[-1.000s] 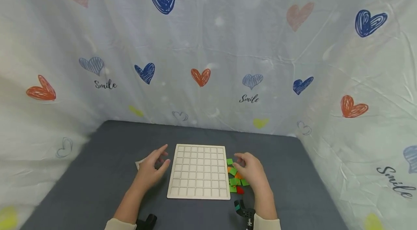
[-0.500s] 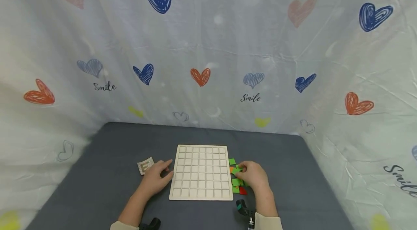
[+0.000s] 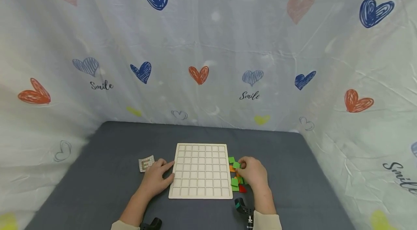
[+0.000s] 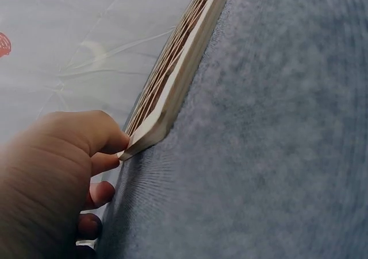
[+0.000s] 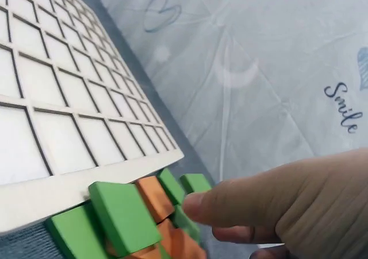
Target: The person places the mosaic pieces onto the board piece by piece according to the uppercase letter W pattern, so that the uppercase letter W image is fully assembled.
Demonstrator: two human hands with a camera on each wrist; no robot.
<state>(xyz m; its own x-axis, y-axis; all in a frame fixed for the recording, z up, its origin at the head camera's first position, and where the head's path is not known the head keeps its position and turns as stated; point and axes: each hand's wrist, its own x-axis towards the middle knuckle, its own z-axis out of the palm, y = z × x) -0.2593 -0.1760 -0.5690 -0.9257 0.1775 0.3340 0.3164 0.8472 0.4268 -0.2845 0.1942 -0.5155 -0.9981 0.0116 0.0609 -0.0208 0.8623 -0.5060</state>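
Observation:
A pale wooden grid board lies flat with bare square cells. My left hand rests at its left side, index finger and thumb spread apart along the edge; in the left wrist view the fingertips touch the board's corner. Just right of the board is a loose pile of small tiles: green, orange and a red one. Over this pile my right hand pinches a green tile between thumb and fingers. The right wrist view has the thumb overlapping green tiles, its other fingers partly hidden.
A small patterned card lies left of the board, by the left hand. The dark grey table meets a pale curtain printed with hearts at the back and sides. Black wrist devices sit near both forearms.
My left hand has moved right to the board's edge, uncovering the patterned card. My right hand has come down onto the pile and taken hold of a green tile.

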